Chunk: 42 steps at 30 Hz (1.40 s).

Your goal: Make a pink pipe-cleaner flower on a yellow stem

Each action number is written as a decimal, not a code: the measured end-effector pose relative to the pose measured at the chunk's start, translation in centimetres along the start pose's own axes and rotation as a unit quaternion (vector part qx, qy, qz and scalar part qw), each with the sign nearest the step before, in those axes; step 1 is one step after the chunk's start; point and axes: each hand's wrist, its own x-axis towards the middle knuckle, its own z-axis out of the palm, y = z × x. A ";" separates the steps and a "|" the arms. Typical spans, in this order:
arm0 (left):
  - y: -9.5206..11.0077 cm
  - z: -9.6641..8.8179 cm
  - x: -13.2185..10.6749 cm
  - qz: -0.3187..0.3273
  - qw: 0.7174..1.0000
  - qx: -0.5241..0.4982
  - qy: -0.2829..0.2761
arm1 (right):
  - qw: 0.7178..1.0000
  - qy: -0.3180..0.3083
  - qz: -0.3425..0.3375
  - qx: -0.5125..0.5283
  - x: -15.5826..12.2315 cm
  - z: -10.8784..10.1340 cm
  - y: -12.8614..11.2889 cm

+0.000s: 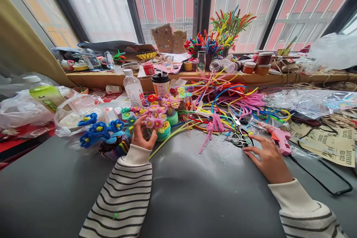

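My left hand [142, 134] is curled round the left side of a bunch of pink pipe-cleaner flowers [156, 116], thumb in front and fingers partly behind the blooms. Close beside it stands a turquoise coiled pot [164, 134]. Blue pipe-cleaner flowers [99, 130] rise from a striped pot [115, 148] left of that hand. On the right, my right hand [267, 156] has its fingers stretched and apart at the handle loops of metal scissors [239, 135]. The scissors lie on the grey table [195, 193], blades pointing away. Whether the fingertips press on the loops is hard to see.
A pink glue gun [281, 139] with a black cord lies right of my right hand, near abrasive paper sheets [331, 143]. Loose pipe cleaners [223, 100] heap up behind the scissors. A clear bottle [132, 88] and a lidded cup [161, 84] stand behind the flowers.
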 end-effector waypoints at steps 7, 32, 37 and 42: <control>0.1 0.7 0.1 0.024 0.996 0.074 0.034 | 0.999 0.027 -0.042 -0.009 0.2 0.6 -0.4; -1.0 1.4 -0.2 -0.059 0.995 -0.017 0.074 | 0.820 -0.026 0.159 0.549 15.4 5.9 -20.6; -0.8 1.4 -0.2 -0.058 0.996 -0.008 0.071 | 0.837 -0.028 0.134 0.530 15.5 5.8 -20.6; -0.7 1.3 -0.2 -0.062 0.996 -0.002 0.066 | 0.838 -0.028 0.136 0.528 15.4 5.7 -20.4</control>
